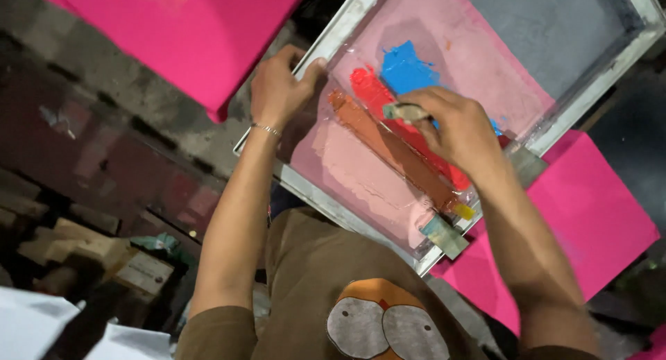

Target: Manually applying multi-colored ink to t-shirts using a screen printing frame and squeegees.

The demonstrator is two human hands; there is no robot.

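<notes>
A printing screen (485, 75) lies flat across the middle of the view, reaching from near centre up to the far right corner, its pale metal frame (333, 37) around a pink-stained mesh. It rests over a pink cloth (596, 221) that shows past its right and near edges; a second pink cloth (187, 34) lies at the far left.

The left hand (277, 89) grips the frame on its left rail, fingers curled over the outer edge and the thumb pressed down on the inner side, so the hand is clamped on the frame. The right hand (451, 127) sits on the mesh with its fingers closed around the top of a squeegee (406, 112), of which only a small grey-green end shows past the knuckles. Its blade is hidden under the hand.

On the mesh, blue ink (406, 69) lies just beyond the right hand, a streak of red ink (388, 117) runs under it, and a long band of brown ink (395, 152) lies alongside, ending near a yellow dab (463, 211) at the near rail.

The frame looks stiff and fairly light, best held by its rails as the left hand does. The mesh is probably taut but thin and easy to puncture. The wet ink would likely make the squeegee slippery lower down, so the dry top edge seems the safe hold.
</notes>
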